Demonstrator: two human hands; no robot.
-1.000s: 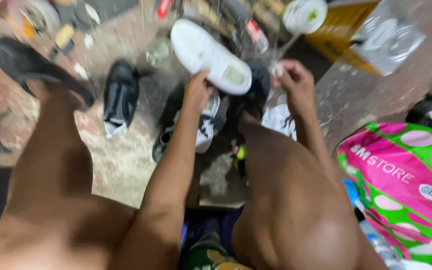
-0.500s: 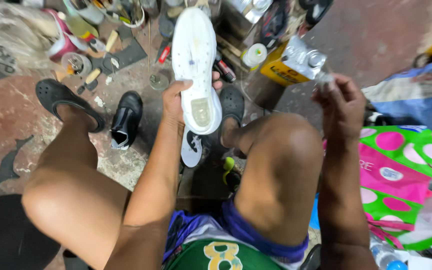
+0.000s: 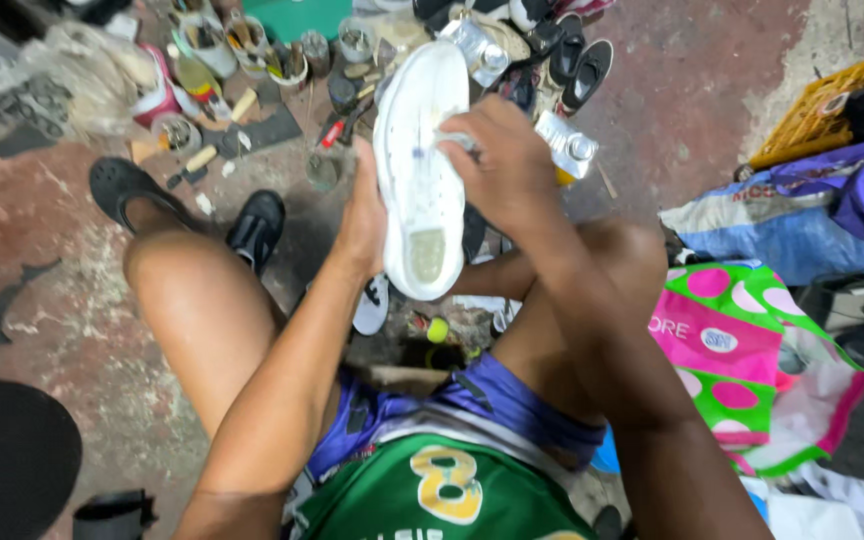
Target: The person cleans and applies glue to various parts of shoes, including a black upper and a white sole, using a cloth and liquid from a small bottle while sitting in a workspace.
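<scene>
While the white shoe (image 3: 420, 170) is clasped sole-up along its edge by the left hand (image 3: 364, 215), its sole is pressed by the right hand (image 3: 507, 165). A small pale object, too hidden to identify, is pinched by the right fingers. The shoe is held above a black shoe (image 3: 256, 226).

White shoe (image 3: 419, 170), pink-and-green dotted bag (image 3: 742, 350)

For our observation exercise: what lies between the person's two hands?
In the head view, the white shoe, sole up, lies between them: the left hand grips its edge, the right hand presses on its sole.

The white shoe's sole (image 3: 420, 170) looks like smooth matt rubber, the floor (image 3: 42, 290) rough stained concrete, the pink bag (image 3: 742, 350) glossy plastic.
</scene>
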